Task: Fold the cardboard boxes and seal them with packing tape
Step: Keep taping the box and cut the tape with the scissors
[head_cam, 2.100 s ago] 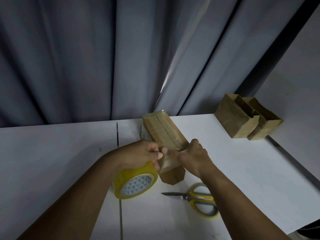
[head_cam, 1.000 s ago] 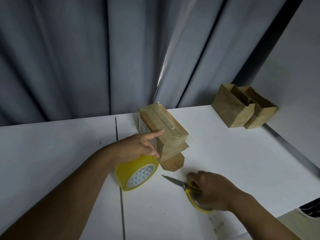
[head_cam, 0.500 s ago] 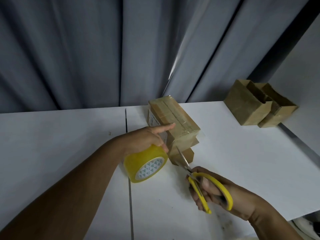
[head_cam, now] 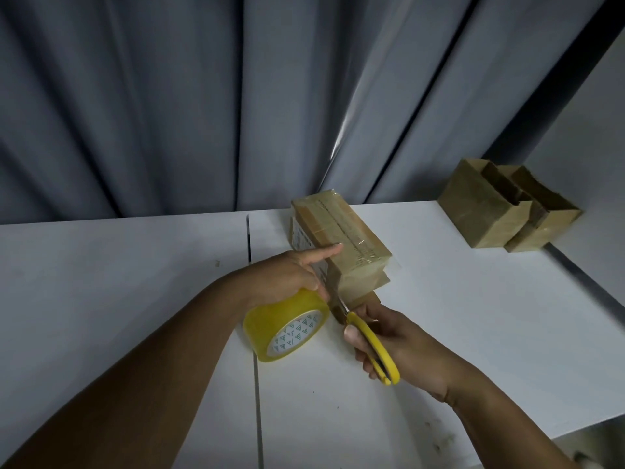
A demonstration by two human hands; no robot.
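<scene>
The white counter [head_cam: 473,316] carries the cardboard box [head_cam: 341,228] I am sealing, near its middle, with tape along the top seam. Two other boxes [head_cam: 480,211] sit well apart at the far right. My left hand [head_cam: 287,275] curls its grip on the yellow tape roll [head_cam: 270,319] beside the box's near end, forefinger straight against the box. My right hand [head_cam: 406,343] grips the scissors [head_cam: 372,346], blades at the strip between roll and box. I judge this the cutting step; next calls for a clean snip, then smoothing the end down.
</scene>
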